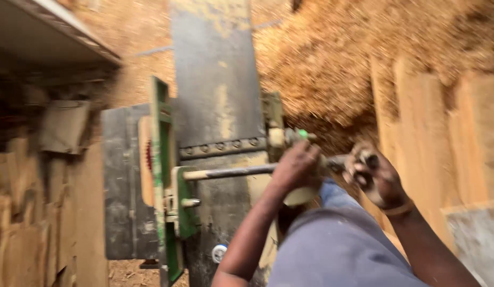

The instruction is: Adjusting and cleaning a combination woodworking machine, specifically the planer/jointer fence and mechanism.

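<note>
The picture is motion-blurred. A grey steel machine table [215, 79] with a green fence [162, 159] stands in front of me. A metal rod [231, 171] runs from a green bracket [184, 204] rightward across the table. My left hand [297, 166] is closed over this rod near the table's right edge, above a pale rounded knob [300, 196]. My right hand [373, 175] curls around a dark metal piece at the rod's right end. A green-tipped spindle [292, 135] sits just above my left hand.
A big heap of sawdust and shavings [332, 69] lies behind the machine. Pale wooden boards [465, 133] lean at the right, and stacked boards [29, 212] fill the left. A red toothed wheel [148, 155] shows by the fence.
</note>
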